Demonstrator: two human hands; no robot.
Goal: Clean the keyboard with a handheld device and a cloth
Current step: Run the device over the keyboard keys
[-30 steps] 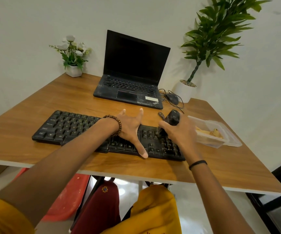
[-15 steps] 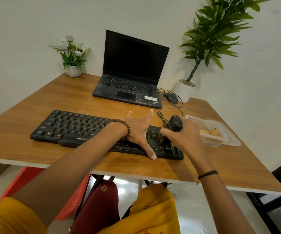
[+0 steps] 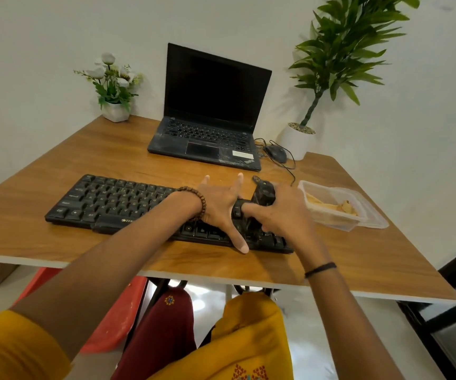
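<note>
Where white walls (image 3: 29, 37) meet, a wooden table (image 3: 106, 152) bears the keyboard (image 3: 111, 200).

Keyboard (image 3: 117, 204) lies across the table (image 3: 57, 242), near edge. My left hand (image 3: 221, 207) rests spread on its right half; my right hand (image 3: 284, 212), just beside, holds the handheld device (image 3: 262, 197) on the keys. Container (image 3: 342, 207) right of keyboard. Laptop (image 3: 207, 127) behind, mouse (image 3: 276, 153) on its right; flowers (image 3: 116, 111) back left, plant (image 3: 296, 141) back right
</note>
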